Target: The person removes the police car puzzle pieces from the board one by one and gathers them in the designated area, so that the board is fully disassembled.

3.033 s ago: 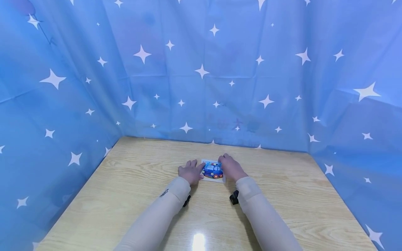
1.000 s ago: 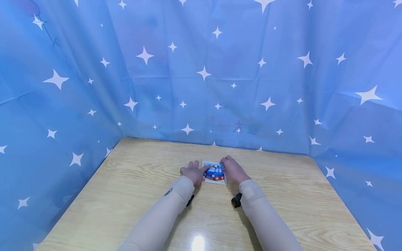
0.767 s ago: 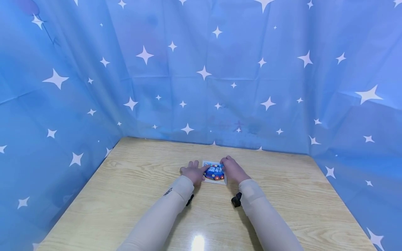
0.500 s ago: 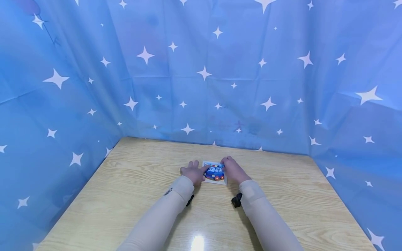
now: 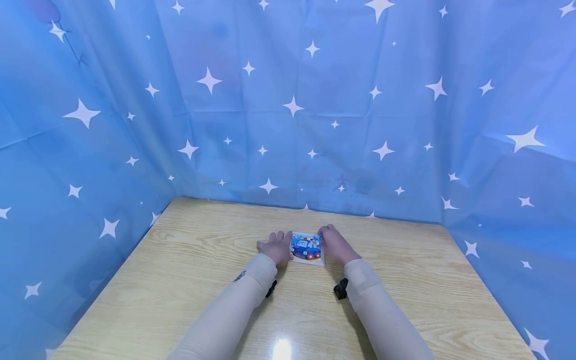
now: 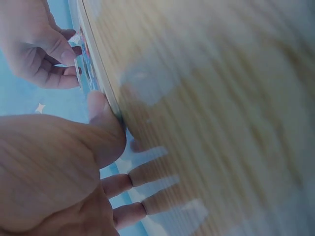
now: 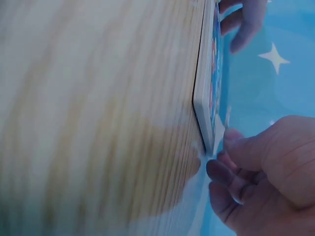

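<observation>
A small flat picture puzzle (image 5: 307,248) with a cartoon blue car and a white border lies on the wooden table. At its left side rests my left hand (image 5: 275,248), thumb bent against the near edge and the other fingers stretched out on the table. In the left wrist view that thumb (image 6: 106,123) touches the board's edge. My right hand (image 5: 335,243) is at the board's right side. Between its thumb and fingers it pinches a thin puzzle piece (image 7: 227,116), seen edge-on just above the board; its printed face is hidden.
The light wooden table (image 5: 193,290) extends on all sides of the board. A blue curtain with white stars (image 5: 288,140) hangs along the back and both sides. Black wrist camera mounts (image 5: 340,289) sit under the wrists.
My left index finger has drawn back off the picture to its left edge, uncovering the car's front. The right hand has barely moved at the right edge.
</observation>
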Tool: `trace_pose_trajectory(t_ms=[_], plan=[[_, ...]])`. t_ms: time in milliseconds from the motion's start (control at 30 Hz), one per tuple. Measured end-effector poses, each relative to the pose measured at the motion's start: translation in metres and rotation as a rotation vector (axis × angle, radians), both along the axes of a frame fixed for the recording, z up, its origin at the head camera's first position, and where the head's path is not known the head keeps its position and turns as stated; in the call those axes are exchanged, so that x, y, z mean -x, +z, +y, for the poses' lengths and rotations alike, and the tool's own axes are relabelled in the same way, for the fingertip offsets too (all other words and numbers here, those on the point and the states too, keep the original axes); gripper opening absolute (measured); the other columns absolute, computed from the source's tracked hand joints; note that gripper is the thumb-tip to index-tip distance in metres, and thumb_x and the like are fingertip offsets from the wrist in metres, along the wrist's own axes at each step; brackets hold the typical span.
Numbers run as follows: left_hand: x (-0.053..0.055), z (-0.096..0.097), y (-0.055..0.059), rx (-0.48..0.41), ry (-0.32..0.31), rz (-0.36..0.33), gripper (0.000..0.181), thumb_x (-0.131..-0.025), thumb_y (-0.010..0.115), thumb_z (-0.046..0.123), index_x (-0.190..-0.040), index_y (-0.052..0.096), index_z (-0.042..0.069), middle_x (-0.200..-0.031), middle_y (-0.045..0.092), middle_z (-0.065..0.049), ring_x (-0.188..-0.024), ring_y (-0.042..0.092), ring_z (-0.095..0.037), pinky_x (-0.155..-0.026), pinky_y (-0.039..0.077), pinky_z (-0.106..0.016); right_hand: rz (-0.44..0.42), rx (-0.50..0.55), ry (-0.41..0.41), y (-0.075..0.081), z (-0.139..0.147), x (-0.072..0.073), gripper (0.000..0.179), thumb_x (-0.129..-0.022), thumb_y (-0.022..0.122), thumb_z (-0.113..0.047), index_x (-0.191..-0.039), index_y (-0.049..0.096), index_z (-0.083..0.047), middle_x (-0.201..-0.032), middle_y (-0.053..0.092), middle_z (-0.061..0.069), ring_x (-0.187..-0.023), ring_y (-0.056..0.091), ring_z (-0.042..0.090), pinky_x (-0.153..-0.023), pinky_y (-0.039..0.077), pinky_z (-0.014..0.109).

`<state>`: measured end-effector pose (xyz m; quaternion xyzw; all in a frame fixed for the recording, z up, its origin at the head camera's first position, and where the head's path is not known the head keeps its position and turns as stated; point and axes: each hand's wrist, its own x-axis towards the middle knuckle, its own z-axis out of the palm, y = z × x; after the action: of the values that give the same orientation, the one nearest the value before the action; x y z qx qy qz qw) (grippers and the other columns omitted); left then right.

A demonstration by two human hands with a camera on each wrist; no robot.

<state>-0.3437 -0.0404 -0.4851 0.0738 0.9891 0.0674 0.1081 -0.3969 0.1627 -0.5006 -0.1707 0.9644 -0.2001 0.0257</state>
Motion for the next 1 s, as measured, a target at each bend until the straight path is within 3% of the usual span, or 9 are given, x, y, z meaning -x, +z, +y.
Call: trace_pose_trajectory(t_ms=[167,367,600,1000], plan=[[-0.001,-0.001,0.002,-0.001,0.003,0.005,0.068,-0.100,0.061,0.042,-0.160,0.033,0.024,-0.154,0.038,-0.004,-0.141,0.035,-0.027,-0.103,0.037,-0.066,-0.004,0.015,-0.019,0.001,0.006,0.000,0.022,-0.102,0.059,-0.003,-0.123,0.062,0.003,-0.117,0.058,0.013,-0.115,0.059,0.030,-0.101,0.048,0.045],[-0.003,0.000,0.004,0.004,0.007,-0.012,0.069,-0.102,0.057,0.044,-0.161,0.031,0.020,-0.157,0.036,-0.004,-0.143,0.033,-0.026,-0.106,0.036,-0.065,0.011,0.011,-0.007,0.004,0.017,-0.004,0.023,-0.100,0.061,0.000,-0.122,0.063,0.005,-0.119,0.059,0.016,-0.118,0.059,0.034,-0.102,0.047,0.048],[0.003,0.000,-0.004,0.002,0.010,-0.009,0.069,-0.102,0.057,0.044,-0.161,0.031,0.021,-0.159,0.034,-0.004,-0.144,0.031,-0.027,-0.104,0.037,-0.066,0.027,0.005,-0.029,0.010,0.032,-0.007,0.021,-0.099,0.061,0.002,-0.120,0.064,0.004,-0.116,0.060,0.016,-0.115,0.059,0.034,-0.100,0.048,0.048],[0.003,-0.003,-0.004,-0.041,0.002,-0.001,0.070,-0.100,0.060,0.043,-0.160,0.033,0.020,-0.160,0.034,-0.006,-0.146,0.029,-0.028,-0.102,0.036,-0.066,0.000,0.031,-0.073,0.012,0.055,-0.008,0.022,-0.099,0.057,0.005,-0.120,0.063,0.005,-0.116,0.059,0.017,-0.114,0.059,0.035,-0.100,0.048,0.050]])
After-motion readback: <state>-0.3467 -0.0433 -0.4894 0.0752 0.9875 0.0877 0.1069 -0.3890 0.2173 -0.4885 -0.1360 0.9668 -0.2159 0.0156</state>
